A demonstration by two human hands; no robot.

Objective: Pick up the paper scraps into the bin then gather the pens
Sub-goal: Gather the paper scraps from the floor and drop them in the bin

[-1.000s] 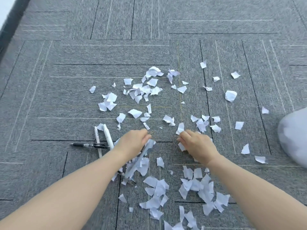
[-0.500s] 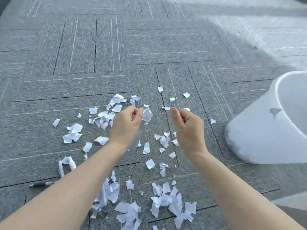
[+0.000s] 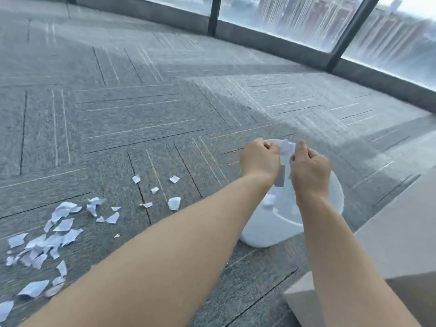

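Note:
Both hands hover side by side over the mouth of a white bin [image 3: 264, 234] standing on the grey carpet at right. My left hand [image 3: 259, 159] and my right hand [image 3: 310, 168] are curled, with white paper scraps [image 3: 286, 148] pinched between them. A scrap [image 3: 280, 179] hangs or falls just below the hands, and another lies inside the bin [image 3: 269, 199]. Several loose paper scraps [image 3: 63, 225] stay scattered on the carpet at lower left, a few more [image 3: 174, 203] nearer the middle. No pens are in view.
A light-coloured block or furniture edge [image 3: 401, 244] sits close at lower right beside the bin. A low wall with dark window posts [image 3: 349, 34] runs along the back right. Grey carpet tiles [image 3: 141, 109] stretch out beyond the hands.
Both hands rose from the scrap pile and swung right until they came over the bin, carrying scraps. The view turned right, so the pens dropped out of sight.

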